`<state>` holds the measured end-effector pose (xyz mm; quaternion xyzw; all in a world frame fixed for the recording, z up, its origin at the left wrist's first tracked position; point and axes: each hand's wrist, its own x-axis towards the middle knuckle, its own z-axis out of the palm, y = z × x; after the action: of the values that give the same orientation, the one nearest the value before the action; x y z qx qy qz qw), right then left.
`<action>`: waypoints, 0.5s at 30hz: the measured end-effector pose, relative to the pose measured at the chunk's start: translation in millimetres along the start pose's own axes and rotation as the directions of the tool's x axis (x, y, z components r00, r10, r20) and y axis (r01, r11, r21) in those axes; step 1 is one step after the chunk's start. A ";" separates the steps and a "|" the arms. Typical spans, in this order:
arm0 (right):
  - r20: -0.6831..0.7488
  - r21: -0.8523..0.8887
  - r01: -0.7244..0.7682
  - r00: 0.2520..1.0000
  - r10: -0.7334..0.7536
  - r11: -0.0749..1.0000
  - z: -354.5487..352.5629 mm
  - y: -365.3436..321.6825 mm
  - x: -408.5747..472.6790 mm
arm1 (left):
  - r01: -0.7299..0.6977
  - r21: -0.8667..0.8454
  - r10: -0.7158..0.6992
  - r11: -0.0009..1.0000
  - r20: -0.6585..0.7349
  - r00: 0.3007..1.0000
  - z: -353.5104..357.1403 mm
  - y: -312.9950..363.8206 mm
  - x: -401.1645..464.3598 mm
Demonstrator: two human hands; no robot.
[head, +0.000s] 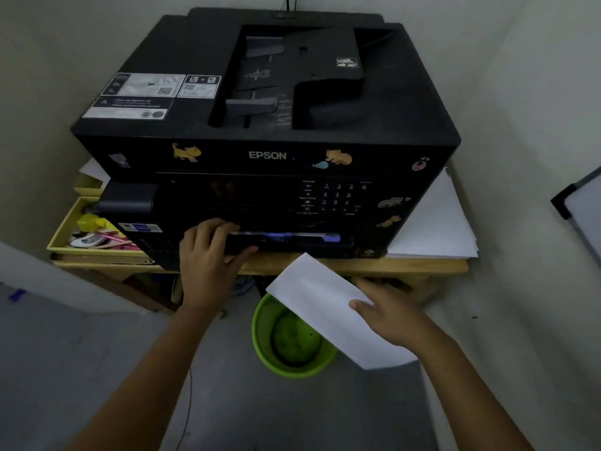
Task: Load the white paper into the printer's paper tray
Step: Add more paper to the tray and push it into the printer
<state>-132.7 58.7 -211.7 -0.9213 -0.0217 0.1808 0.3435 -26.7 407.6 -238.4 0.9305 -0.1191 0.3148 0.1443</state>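
The loading has barely started — no paper is in the machine yet. The large black Epson printer (266, 125) sits on a light wooden table (422, 266), its front close to the table's front edge. The left hand (208, 255) grips the black plastic front lip of the printer's paper tray (292, 244) low on the printer's front face, fingers curled over the top of the lip and thumb beneath it; the tray looks at most slightly drawn out, so it probably has to be pulled open further. The right hand (387, 314) holds the flat sheaf of white paper (322, 304) in the air, in front of the table's front edge and above a round lime-green plastic waste basket (292, 340) on the floor; the thumb lies on top of the paper, while the fingers beneath are hidden. One corner of the paper points toward the tray front — near it, not touching. Left to do, as I judge it: open the tray, slide the paper in, close it.
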 end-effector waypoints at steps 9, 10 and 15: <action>-0.029 -0.430 0.208 0.969 -0.244 0.879 -4.0 -31.9 35.5 | 0.338 -0.552 -0.111 0.762 0.403 0.908 -19.7 22.1 -14.6; -0.021 -0.422 0.227 0.965 -0.260 0.878 -5.0 -36.1 37.5 | 0.386 -0.588 -0.111 0.711 0.449 0.887 -19.7 23.9 -15.6; 0.009 -0.449 0.301 0.943 -0.332 0.841 0.0 -51.7 53.8 | 0.336 -0.567 -0.061 0.752 0.447 0.892 -8.7 12.3 -13.5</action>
<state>-78.2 107.0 -195.7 -0.9645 -0.2022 0.0801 0.1496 -45.7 400.9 -237.7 0.8790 -0.1427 0.0410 0.4532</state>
